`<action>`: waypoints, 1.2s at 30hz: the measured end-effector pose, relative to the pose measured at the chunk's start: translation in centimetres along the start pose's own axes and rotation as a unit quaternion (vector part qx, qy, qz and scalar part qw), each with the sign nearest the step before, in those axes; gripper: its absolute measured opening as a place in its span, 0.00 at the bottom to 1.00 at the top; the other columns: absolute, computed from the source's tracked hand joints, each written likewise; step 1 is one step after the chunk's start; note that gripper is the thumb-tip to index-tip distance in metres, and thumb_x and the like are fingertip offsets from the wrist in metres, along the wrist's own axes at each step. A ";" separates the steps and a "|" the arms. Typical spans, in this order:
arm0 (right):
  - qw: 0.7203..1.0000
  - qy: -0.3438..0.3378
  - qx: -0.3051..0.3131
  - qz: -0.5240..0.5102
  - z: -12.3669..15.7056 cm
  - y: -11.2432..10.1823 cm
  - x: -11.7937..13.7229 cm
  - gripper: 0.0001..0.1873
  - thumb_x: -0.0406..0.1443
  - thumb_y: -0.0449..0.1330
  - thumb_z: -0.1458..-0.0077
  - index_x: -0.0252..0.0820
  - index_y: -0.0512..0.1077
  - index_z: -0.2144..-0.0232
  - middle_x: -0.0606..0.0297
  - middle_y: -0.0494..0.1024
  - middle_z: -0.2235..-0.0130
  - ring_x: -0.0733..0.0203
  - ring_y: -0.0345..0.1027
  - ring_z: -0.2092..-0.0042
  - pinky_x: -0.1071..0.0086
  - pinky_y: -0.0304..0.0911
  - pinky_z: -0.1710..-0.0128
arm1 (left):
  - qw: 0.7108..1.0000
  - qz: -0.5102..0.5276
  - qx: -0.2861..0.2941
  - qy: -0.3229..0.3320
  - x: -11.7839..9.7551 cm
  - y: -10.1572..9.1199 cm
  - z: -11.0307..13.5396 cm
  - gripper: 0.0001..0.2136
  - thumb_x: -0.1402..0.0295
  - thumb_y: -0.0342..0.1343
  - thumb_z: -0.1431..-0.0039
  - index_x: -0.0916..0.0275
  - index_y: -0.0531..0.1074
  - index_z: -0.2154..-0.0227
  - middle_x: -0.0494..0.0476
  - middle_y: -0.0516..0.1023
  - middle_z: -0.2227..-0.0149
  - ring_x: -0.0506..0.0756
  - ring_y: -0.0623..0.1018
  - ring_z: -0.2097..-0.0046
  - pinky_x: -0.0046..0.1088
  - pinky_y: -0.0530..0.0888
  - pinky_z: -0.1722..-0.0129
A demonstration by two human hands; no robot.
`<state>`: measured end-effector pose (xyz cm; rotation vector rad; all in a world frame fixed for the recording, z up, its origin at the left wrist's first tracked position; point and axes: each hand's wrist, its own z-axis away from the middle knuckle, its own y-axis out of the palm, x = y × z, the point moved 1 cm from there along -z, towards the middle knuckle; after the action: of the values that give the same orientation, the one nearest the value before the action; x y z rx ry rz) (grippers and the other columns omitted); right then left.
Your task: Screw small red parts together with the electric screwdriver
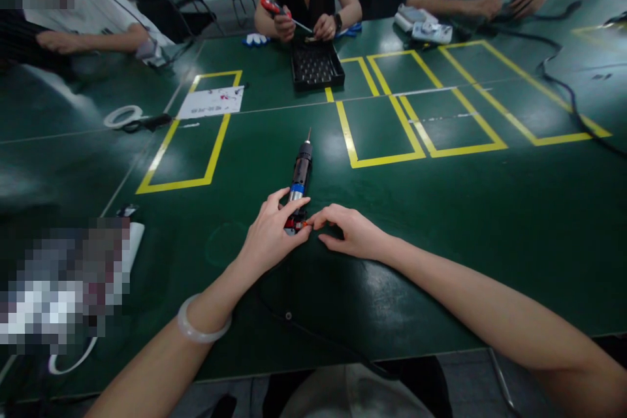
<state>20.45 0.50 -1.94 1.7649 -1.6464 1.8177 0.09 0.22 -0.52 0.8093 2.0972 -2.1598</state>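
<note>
An electric screwdriver [300,173] lies on the green table, its thin bit pointing away from me. Its body is dark, with a blue ring and a silver band. My left hand [272,228] is closed around the rear part, the fingers on both sides of it. From the right, my right hand [345,228] reaches in with curled fingers, thumb and index apart. Its index fingertip is at a small red-orange part [304,225] on the tool's rear end; whether it touches is hard to tell. A dark cable [323,334] runs across the table below my hands.
Yellow tape outlines [386,160] mark the table. A black tray [318,83] of small parts stands opposite, where a person holds a red-handled screwdriver [270,5]. A paper sheet [210,102] and tape roll [122,116] lie at left. Two more people sit across; a cable [553,78] lies at right.
</note>
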 end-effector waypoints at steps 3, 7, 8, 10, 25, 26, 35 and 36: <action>1.000 -0.003 0.003 0.005 0.1 0.0 -0.2 0.10 0.28 0.59 0.46 0.42 0.68 0.62 0.60 0.77 0.56 0.57 0.70 0.54 0.63 0.66 0.53 | 1.000 -0.001 -0.012 -0.001 0.4 -0.1 -0.1 0.24 0.61 0.58 0.45 0.51 0.70 0.44 0.60 0.58 0.38 0.63 0.69 0.44 0.45 0.71 0.45; 1.000 0.002 -0.009 -0.001 0.2 -0.4 -0.6 0.09 0.27 0.58 0.45 0.42 0.68 0.61 0.60 0.77 0.56 0.58 0.70 0.55 0.64 0.66 0.54 | 0.999 -0.029 -0.019 -0.029 1.9 -0.8 -0.5 0.25 0.58 0.58 0.45 0.50 0.69 0.43 0.59 0.57 0.37 0.64 0.68 0.43 0.46 0.70 0.44; 1.000 0.004 -0.010 0.001 0.2 -0.5 -0.7 0.09 0.27 0.58 0.45 0.41 0.68 0.61 0.60 0.77 0.57 0.58 0.70 0.56 0.64 0.67 0.55 | 0.998 -0.038 -0.024 -0.041 2.6 -1.0 -0.6 0.25 0.57 0.58 0.45 0.50 0.69 0.43 0.59 0.57 0.37 0.65 0.67 0.42 0.46 0.70 0.44; 1.000 0.010 -0.010 0.003 0.2 -0.6 -0.8 0.08 0.27 0.58 0.45 0.41 0.69 0.61 0.59 0.77 0.57 0.59 0.70 0.56 0.64 0.67 0.55 | 0.995 -0.055 -0.038 -0.069 4.3 -1.7 -0.9 0.26 0.55 0.58 0.46 0.50 0.70 0.43 0.60 0.57 0.38 0.66 0.65 0.40 0.47 0.68 0.42; 1.000 0.011 -0.004 -0.002 0.3 -0.5 -1.1 0.07 0.29 0.57 0.42 0.41 0.70 0.61 0.60 0.77 0.58 0.60 0.70 0.58 0.66 0.67 0.57 | 0.963 -0.138 -0.047 -0.225 17.3 -8.5 1.0 0.29 0.48 0.55 0.43 0.56 0.67 0.41 0.59 0.66 0.39 0.65 0.70 0.45 0.43 0.67 0.46; 1.000 0.011 -0.004 -0.002 0.3 -0.5 -1.1 0.07 0.29 0.57 0.42 0.41 0.70 0.61 0.60 0.77 0.58 0.60 0.70 0.58 0.66 0.67 0.57 | 0.957 -0.155 -0.048 -0.239 17.2 -8.7 1.2 0.29 0.48 0.55 0.43 0.55 0.66 0.41 0.58 0.68 0.40 0.64 0.71 0.47 0.42 0.69 0.49; 1.000 0.010 -0.001 0.001 0.2 -0.6 -1.0 0.06 0.28 0.57 0.42 0.41 0.70 0.62 0.61 0.77 0.58 0.60 0.70 0.57 0.65 0.67 0.56 | 0.926 -0.259 -0.086 -0.261 15.3 -8.4 1.6 0.22 0.49 0.56 0.45 0.63 0.68 0.57 0.60 0.72 0.58 0.60 0.72 0.61 0.32 0.69 0.67; 1.000 0.008 -0.002 0.001 0.2 -0.6 -1.0 0.06 0.28 0.57 0.42 0.41 0.70 0.62 0.60 0.77 0.58 0.60 0.70 0.57 0.65 0.67 0.56 | 0.928 -0.260 -0.083 -0.252 15.1 -8.4 1.6 0.21 0.49 0.55 0.45 0.63 0.69 0.59 0.60 0.72 0.58 0.60 0.72 0.61 0.32 0.69 0.67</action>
<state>21.29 1.16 -2.45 1.7443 -1.6451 1.8237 -16.63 4.53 1.55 -0.3401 2.3127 -2.0305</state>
